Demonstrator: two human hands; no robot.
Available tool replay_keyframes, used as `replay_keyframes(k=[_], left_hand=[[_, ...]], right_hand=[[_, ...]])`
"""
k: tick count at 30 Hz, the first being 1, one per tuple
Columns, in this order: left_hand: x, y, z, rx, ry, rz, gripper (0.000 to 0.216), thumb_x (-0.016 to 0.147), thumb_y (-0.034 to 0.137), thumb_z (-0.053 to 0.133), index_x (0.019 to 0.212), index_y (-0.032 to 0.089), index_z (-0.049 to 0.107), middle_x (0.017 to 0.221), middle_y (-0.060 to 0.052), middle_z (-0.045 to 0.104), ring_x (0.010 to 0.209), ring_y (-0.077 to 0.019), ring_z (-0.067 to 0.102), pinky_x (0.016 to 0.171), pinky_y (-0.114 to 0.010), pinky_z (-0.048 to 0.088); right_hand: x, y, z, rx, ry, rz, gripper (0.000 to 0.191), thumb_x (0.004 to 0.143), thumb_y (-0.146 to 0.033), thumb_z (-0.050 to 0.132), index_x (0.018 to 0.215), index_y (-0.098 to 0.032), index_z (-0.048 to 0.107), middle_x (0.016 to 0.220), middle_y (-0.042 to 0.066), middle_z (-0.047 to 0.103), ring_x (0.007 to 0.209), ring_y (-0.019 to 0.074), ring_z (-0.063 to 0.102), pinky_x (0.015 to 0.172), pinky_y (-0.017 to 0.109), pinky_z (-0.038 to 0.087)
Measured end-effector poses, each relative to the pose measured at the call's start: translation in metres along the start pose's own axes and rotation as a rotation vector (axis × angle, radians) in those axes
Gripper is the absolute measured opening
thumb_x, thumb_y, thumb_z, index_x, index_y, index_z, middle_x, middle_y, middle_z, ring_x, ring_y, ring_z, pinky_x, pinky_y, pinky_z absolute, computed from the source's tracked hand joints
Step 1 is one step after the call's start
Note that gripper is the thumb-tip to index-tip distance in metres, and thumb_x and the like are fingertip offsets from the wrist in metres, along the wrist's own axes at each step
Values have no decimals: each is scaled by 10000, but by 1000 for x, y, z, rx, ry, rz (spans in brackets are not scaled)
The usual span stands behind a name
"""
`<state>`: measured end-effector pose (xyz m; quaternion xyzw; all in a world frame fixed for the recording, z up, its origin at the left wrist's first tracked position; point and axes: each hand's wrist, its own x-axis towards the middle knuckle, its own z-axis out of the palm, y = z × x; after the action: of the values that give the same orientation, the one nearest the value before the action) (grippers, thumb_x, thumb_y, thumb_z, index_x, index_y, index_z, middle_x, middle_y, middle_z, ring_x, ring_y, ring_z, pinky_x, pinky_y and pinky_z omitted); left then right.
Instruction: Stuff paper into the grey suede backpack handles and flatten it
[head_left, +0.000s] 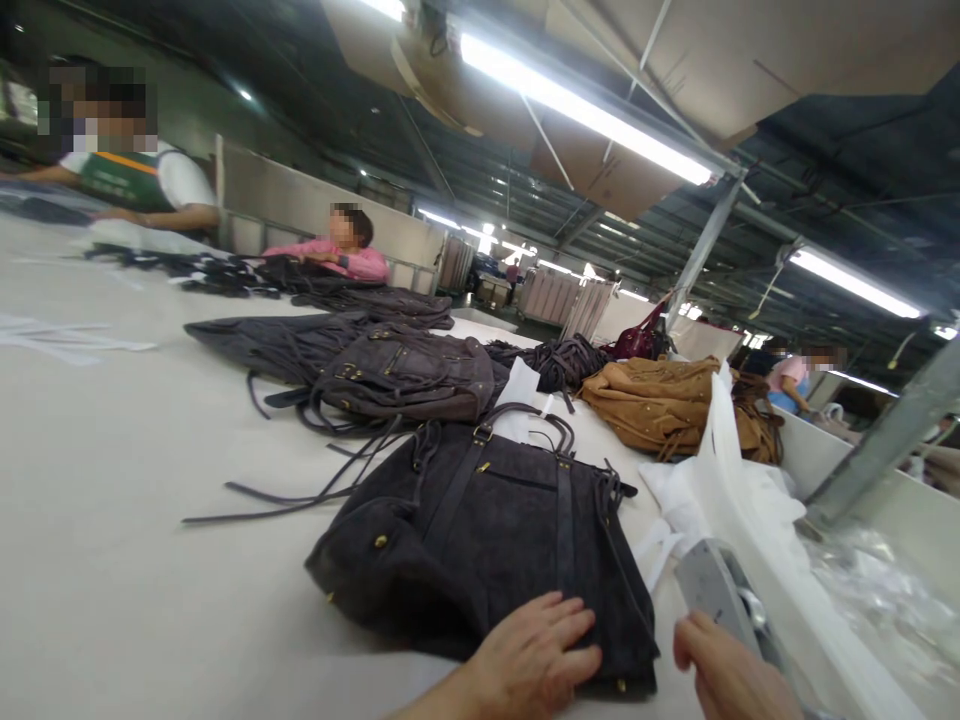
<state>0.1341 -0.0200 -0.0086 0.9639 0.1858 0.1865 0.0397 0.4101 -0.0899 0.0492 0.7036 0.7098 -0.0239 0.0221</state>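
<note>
A dark suede handbag (495,530) with brass studs and long straps lies flat on the white table (112,480) in front of me. My left hand (536,655) rests palm down on the bag's near edge, fingers spread. My right hand (724,675) is at the bottom right, fingers curled around a grey flat tool (709,585) that sticks up from it. White fabric bags (739,490) are heaped just beyond the right hand.
More dark bags (409,375) and a tan suede bag (667,400) lie farther along the table. Co-workers sit at the far side: a person in pink (341,255), another in a green vest (127,175). A metal post (881,445) and clear plastic stand at right.
</note>
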Motion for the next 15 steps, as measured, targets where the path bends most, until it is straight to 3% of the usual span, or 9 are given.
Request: replay_keyframes(k=[2, 4, 7, 12, 15], left_hand=[[-3, 0, -2, -5, 5, 3, 379, 947, 370, 505, 1313, 277, 476, 1486, -34, 425, 1375, -210, 375, 1173, -369, 253], [-5, 1, -4, -7, 12, 3, 382, 950, 364, 502, 1322, 282, 470, 1490, -30, 421, 1376, -203, 372, 1175, -363, 250], [-4, 2, -1, 2, 25, -3, 374, 944, 363, 510, 1308, 280, 480, 1481, -32, 434, 1364, -199, 389, 1174, -369, 248], [-2, 0, 8, 6, 33, -1, 372, 931, 380, 525, 1289, 285, 489, 1460, -38, 460, 1356, -209, 398, 1163, -400, 257], [-2, -1, 7, -4, 39, 5, 395, 935, 361, 521, 1318, 283, 464, 1479, -50, 435, 1370, -216, 377, 1165, -425, 242]], right_hand=[[15, -12, -10, -17, 52, 32, 301, 815, -59, 393, 879, -266, 601, 813, -3, 703, 805, 190, 669, 671, 288, 421], [27, -22, -14, 40, 92, 39, 181, 905, -239, 418, 904, -265, 596, 723, -8, 690, 741, 197, 667, 643, 289, 390], [43, -31, -2, 147, 160, -11, 331, 928, -502, 413, 888, -247, 619, 802, 34, 696, 781, 210, 663, 690, 299, 401], [56, -25, 32, 198, 194, -31, 334, 893, -450, 455, 734, -200, 610, 757, 73, 643, 770, 218, 622, 705, 317, 420], [51, -18, 34, 286, 223, 8, 340, 857, -445, 477, 645, -197, 575, 728, 56, 601, 714, 196, 589, 691, 325, 439]])
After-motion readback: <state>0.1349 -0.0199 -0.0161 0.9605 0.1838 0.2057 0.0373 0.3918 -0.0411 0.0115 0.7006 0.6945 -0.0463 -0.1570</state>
